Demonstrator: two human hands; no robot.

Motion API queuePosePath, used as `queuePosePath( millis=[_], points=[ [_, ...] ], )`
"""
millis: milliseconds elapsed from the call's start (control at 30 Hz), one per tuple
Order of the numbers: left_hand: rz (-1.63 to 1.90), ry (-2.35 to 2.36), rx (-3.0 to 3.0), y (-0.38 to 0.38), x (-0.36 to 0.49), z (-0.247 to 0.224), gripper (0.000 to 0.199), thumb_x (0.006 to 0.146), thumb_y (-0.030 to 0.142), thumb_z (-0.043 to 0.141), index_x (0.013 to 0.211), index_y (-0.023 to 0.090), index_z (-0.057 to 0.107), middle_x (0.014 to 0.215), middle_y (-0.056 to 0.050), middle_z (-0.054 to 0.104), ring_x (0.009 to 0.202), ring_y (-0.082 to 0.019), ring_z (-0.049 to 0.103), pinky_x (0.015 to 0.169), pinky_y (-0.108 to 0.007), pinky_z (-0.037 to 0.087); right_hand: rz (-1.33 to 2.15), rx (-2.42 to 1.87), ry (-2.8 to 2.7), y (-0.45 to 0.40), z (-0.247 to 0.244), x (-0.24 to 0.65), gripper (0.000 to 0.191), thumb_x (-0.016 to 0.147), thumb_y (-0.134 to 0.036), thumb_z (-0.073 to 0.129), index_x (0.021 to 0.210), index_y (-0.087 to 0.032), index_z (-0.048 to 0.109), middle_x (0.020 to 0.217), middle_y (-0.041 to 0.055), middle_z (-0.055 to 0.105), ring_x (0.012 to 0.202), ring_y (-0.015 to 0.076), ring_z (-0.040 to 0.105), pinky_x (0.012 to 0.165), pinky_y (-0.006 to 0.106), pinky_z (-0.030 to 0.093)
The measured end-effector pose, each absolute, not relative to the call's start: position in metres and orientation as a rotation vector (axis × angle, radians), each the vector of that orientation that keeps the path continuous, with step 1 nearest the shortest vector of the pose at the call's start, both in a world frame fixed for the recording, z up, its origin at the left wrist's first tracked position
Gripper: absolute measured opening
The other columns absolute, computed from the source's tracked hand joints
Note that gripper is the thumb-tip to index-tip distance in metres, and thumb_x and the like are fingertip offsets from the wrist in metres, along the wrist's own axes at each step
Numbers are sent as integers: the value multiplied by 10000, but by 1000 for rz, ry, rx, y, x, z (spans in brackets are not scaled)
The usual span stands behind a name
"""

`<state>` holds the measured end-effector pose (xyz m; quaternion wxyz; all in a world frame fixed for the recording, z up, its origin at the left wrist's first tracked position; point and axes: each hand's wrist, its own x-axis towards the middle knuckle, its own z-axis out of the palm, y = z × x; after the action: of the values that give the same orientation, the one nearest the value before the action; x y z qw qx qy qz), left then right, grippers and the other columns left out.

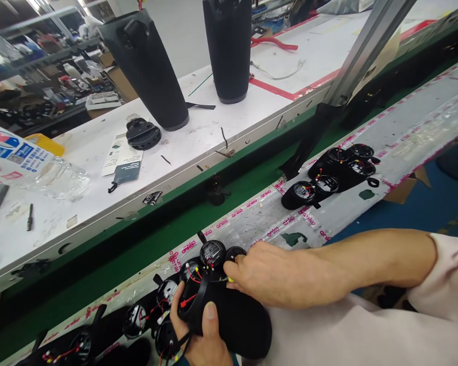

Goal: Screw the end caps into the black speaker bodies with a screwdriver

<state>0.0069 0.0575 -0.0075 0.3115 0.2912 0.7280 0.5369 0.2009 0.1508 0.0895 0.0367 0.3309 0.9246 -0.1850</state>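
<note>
In the head view, my left hand (208,338) is wrapped round the open end of a black cylindrical speaker (242,320), thumb on its rim. The speaker lies tilted, its open end toward the upper left, with a red wire connector (188,301) showing inside. At that same end, my right hand (282,274) has its fingers pinched. A small yellow bit (230,279) shows at the fingertips; the rest of what they hold is hidden. Just beyond both hands stand several more black speakers (212,253) with round open ends and loose red wires.
More speakers (328,183) are grouped farther along the taped belt (248,218). Across a green strip, a white bench (198,137) carries two upright speakers (229,56), a black cap (143,133), a tag (126,172) and a plastic bottle (61,178). A metal post (366,56) rises at right.
</note>
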Motion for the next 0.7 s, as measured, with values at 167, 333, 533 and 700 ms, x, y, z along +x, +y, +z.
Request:
queuePosePath(
  millis=[167,333,533,700],
  points=[
    [1397,2016,800,63,12,-5,737,803,665,842,1405,267,696,1334,-133,715,1205,-415,697,1071,-637,593,-504,967,2859,152,85,197,189,1153,-237,499,1136,-138,658,859,59,737,627,214,632,472,388,219],
    [1437,2063,776,63,13,3,760,812,648,842,1444,254,694,1276,-136,741,1152,-415,724,1058,-636,598,-497,1118,2907,143,86,198,224,1176,-302,506,1118,-148,660,840,59,727,618,206,603,501,391,214],
    [1443,2031,759,58,25,22,862,780,617,892,1521,244,659,1359,-152,740,1240,-433,702,1193,-673,492,-588,1156,2950,132,98,212,175,1153,-240,549,1011,-186,635,775,-1,669,510,162,515,502,393,198],
    [1439,1948,753,53,28,27,917,736,596,938,1538,269,636,1303,-125,781,1121,-396,779,1069,-602,616,-637,1273,2890,120,98,228,106,1119,-236,601,1023,-229,644,765,2,677,540,218,576,555,395,242]
  ],
)
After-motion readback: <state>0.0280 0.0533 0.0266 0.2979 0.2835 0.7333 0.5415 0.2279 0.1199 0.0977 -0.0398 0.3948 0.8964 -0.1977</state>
